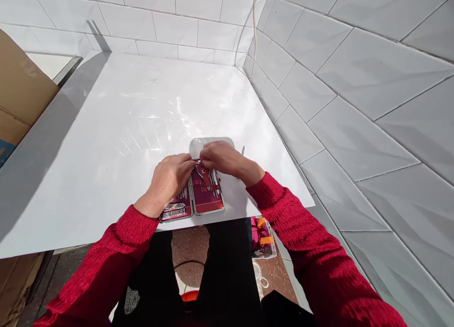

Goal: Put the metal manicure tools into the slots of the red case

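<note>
An open manicure case (209, 207) with a dark red lining lies near the table's front edge. Its left half holds nail clippers (174, 213) and slim metal tools; small scissors (199, 172) and more slim tools (214, 182) sit in the right half. My left hand (170, 173) rests over the left half, fingers closed and their tips at the top near the hinge. Bent over the top of the right half, my right hand (222, 156) pinches close to the scissors' upper end. What lies between the fingertips of either hand is hidden.
Behind the case lies a pale rounded tray or lid (196, 146). A small metal tool (243, 150) is right of my right hand. A cardboard box (24, 85) stands at the left, tiled walls behind and right. Below the table edge is a clear container (264, 251).
</note>
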`<state>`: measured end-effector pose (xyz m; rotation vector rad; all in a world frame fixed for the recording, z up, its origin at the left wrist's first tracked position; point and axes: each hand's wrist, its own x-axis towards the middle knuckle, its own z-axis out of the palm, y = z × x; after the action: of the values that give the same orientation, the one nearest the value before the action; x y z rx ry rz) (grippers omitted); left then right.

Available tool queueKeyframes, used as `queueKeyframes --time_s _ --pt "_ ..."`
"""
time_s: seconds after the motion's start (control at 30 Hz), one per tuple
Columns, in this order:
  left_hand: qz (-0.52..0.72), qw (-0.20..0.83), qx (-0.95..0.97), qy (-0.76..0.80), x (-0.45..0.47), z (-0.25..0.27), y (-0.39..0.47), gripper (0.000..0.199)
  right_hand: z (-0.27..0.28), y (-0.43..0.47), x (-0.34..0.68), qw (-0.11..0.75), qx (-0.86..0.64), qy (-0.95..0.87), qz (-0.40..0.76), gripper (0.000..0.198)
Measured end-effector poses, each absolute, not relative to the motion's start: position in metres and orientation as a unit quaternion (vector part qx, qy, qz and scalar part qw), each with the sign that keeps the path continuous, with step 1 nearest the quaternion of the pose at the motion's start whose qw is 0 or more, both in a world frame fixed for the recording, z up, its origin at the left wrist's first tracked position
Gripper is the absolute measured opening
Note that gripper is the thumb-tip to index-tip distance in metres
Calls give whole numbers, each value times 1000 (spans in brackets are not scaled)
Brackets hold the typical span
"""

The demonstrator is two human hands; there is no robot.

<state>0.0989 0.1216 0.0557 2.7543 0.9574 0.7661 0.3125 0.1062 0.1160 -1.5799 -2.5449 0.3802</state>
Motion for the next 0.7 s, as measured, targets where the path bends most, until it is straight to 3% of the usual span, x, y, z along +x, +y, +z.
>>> queueKeyframes --time_s 0.2,0.7 --pt "263 51 911 314 98 53 122 36 101 93 324 198 -585 -759 207 9" --pt "243 29 919 311 97 57 124 35 103 86 319 206 -629 -722 202 8"
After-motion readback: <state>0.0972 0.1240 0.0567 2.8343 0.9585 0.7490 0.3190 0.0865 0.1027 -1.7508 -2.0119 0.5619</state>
